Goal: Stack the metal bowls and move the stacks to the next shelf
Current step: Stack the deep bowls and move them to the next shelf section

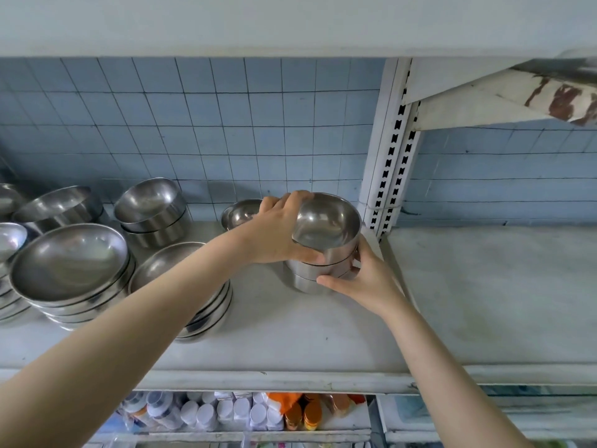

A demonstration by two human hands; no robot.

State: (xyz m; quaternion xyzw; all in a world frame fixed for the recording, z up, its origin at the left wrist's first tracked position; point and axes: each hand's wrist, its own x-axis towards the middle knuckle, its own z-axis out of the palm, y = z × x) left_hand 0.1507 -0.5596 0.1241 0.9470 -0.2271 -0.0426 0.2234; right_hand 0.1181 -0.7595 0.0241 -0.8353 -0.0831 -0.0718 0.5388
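Metal bowls (326, 231) between left hand (277, 232), right hand (366, 281)

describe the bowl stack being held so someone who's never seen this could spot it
Find the white slotted upright post at the back. Just left of its foot is a short stack of small steel bowls. Unlike the wider stacks further left, it alone is held: the left hand grips its tilted top bowl, the right hand its lower bowls.
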